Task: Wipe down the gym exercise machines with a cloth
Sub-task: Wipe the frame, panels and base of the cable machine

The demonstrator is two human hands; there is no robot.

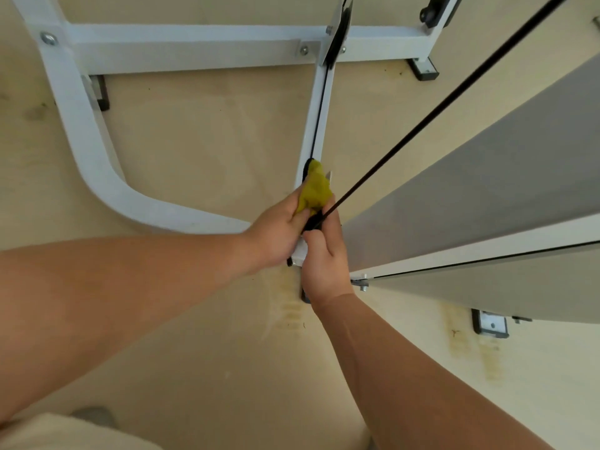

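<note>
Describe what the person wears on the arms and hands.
Both forearms are bare to the frame edges: no sleeves, gloves, watch or bracelet show. Neither the left hand nor the right hand shows a ring. The lower left corner shows pale beige clothing.

- Bright, soft, warm light all over.
- Faint shadows lie beside the white frame on the floor.
- Straight lines look bent near the edges.
</note>
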